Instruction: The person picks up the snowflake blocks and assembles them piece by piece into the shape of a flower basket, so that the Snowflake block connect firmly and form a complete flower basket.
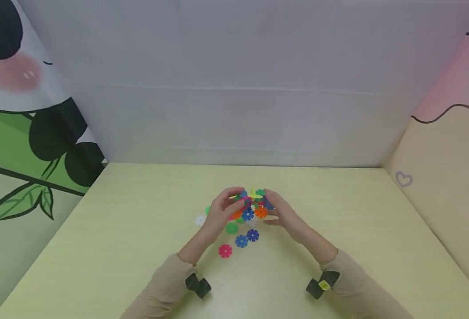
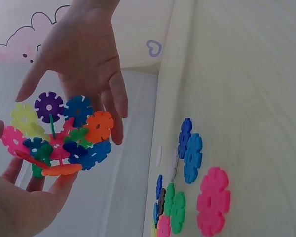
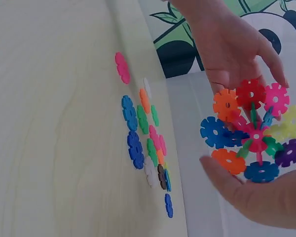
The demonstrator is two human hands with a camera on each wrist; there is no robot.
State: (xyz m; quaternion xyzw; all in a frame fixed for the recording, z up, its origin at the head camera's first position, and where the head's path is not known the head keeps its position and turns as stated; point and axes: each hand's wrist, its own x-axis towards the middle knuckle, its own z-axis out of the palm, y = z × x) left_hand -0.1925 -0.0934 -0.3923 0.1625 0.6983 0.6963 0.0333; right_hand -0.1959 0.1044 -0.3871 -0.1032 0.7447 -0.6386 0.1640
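Observation:
Brightly coloured notched plastic discs are joined into a round, flower-like build (image 1: 254, 199), raised off the table between both hands. My left hand (image 1: 220, 212) holds its left side, fingers beneath its lower edge in the left wrist view. From the other side, my right hand (image 1: 288, 217) stands with its fingers spread and fairly straight around the build's edge. In the right wrist view its thumb (image 3: 222, 180) lies close to an orange disc (image 3: 229, 161), with its other fingers hidden. A pink disc (image 2: 57, 146) sits at the build's centre, with purple, blue, orange and yellow discs around it.
Several loose discs lie on the pale wooden table (image 1: 138, 248) below the hands. A pink one (image 1: 225, 250) is nearest the person, with blue (image 1: 241, 241) and green (image 1: 232, 228) ones behind it. A white wall (image 1: 234, 124) rises along the table's far edge, with printed side panels.

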